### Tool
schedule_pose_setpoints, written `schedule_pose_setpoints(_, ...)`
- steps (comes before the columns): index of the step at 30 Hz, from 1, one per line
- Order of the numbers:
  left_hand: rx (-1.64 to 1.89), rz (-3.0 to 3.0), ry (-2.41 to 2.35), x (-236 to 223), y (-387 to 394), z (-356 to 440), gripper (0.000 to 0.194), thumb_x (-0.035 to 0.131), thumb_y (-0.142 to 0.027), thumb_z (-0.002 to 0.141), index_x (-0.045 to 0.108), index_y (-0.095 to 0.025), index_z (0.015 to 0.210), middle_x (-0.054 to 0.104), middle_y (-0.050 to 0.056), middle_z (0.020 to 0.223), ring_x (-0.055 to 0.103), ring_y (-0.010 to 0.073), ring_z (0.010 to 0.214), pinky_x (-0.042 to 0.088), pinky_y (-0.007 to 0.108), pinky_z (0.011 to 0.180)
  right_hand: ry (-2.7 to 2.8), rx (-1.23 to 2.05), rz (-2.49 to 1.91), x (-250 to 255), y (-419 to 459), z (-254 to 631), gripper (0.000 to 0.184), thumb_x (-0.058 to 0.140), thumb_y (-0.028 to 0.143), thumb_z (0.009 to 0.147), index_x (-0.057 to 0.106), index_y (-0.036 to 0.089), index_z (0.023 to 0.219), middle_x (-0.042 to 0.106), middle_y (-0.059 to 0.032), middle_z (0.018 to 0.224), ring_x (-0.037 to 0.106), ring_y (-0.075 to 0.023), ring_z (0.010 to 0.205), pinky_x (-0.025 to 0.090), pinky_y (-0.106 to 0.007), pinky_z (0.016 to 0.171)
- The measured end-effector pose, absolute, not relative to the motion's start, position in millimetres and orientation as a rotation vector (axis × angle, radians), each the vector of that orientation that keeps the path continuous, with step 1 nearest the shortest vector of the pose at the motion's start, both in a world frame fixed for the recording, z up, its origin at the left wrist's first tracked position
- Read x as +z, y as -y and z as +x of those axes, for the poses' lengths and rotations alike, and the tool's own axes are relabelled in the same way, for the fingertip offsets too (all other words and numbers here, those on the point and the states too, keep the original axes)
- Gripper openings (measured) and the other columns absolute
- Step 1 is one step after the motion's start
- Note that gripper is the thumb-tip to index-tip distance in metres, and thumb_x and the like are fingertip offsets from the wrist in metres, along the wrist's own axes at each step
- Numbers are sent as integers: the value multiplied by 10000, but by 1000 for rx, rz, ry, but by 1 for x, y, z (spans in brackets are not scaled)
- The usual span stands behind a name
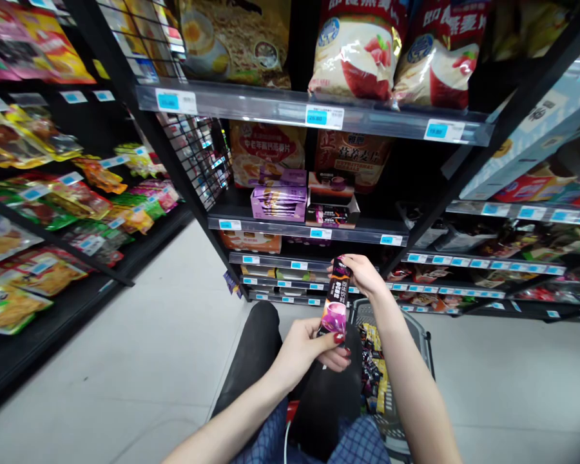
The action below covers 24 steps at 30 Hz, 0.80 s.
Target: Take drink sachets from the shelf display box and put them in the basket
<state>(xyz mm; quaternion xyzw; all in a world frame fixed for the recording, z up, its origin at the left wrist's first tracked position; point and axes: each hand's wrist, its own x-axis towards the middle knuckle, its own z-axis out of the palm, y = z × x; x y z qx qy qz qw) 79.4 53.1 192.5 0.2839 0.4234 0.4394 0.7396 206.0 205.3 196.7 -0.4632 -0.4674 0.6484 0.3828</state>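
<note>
Between my two hands is a slim dark sachet (337, 298) with purple and orange print and a pink cup picture, held above my knees. My left hand (314, 345) grips its lower end, thumb on the front and fingers behind. At the top end, the fingers of my right hand (362, 272) pinch the sachet. A grey shopping basket (418, 341) stands by my right leg, partly hidden by my right forearm. Inside it lie several black and yellow sachets (374, 367). On the shelf ahead, an open dark box (332, 212) holds similar dark sachets.
Beside the dark box stands a purple box (278, 202) of purple sachets. Large cereal bags (355, 51) fill the shelf above. A wire mesh panel (193, 154) edges the rack at left. Packaged snacks (33, 277) line the left shelves, with grey floor (164, 335) between.
</note>
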Motion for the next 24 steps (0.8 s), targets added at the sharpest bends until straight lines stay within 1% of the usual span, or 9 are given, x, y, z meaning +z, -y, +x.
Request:
schedule_pose_setpoints(3,969,622,-932,192,-54,79,415,792,-417,578,596,-87,736,702,82,587,680,198,511,557,246,487,1206,1639,-1160,199,-207,204,133,585,262,752,627,141,715,712,-85,622,680,-230,572,545,-356,581)
schedule_pose_setpoints(6,952,629,-944,188,-54,78,409,799,-410,565,600,-88,719,706,85,597,683,202,519,559,254,494,1231,1598,-1108,213,-205,206,165,602,304,759,643,145,783,728,-79,682,683,-221,584,549,-342,581)
schedule_pose_setpoints(11,899,673,-939,176,-53,79,402,790,-421,570,648,-68,700,716,104,635,690,198,550,565,260,528,1393,1486,-994,257,-178,213,330,606,420,793,650,150,977,741,-83,798,699,-214,635,560,-318,551)
schedule_pose_setpoints(13,883,691,-919,173,-54,79,388,789,-414,572,670,-64,689,718,102,644,691,190,564,566,260,551,1507,1410,-964,273,-162,215,356,575,443,825,646,162,1031,742,-82,832,710,-215,698,573,-326,598)
schedule_pose_setpoints(16,869,707,-909,171,-54,78,359,787,-400,580,690,-66,670,717,96,644,691,185,579,563,262,575,1653,1278,-952,288,-140,219,336,539,432,861,652,178,1048,739,-74,863,710,-219,819,575,-354,732)
schedule_pose_setpoints(19,853,731,-898,173,-52,77,333,786,-380,592,703,-66,668,710,92,630,686,183,584,559,273,599,1692,1206,-948,295,-126,220,293,535,407,872,656,185,1020,731,-68,864,708,-211,822,577,-348,744)
schedule_pose_setpoints(20,847,742,-876,174,-52,76,323,788,-366,598,710,-66,689,715,94,652,688,181,603,560,276,623,1669,1226,-920,296,-123,220,268,538,395,874,654,188,998,729,-64,854,710,-203,792,582,-337,716)
schedule_pose_setpoints(22,818,745,-760,176,-51,75,352,813,-332,573,726,-79,802,734,108,790,700,186,697,564,291,696,1594,1338,-813,295,-120,220,205,537,360,883,639,195,950,723,-51,832,709,-185,725,587,-315,644)
schedule_pose_setpoints(24,769,702,-558,177,-50,74,519,854,-320,503,713,-109,955,726,120,933,702,209,795,562,326,761,1521,1470,-635,291,-121,219,152,525,322,896,622,206,917,712,-31,801,701,-166,681,582,-295,597)
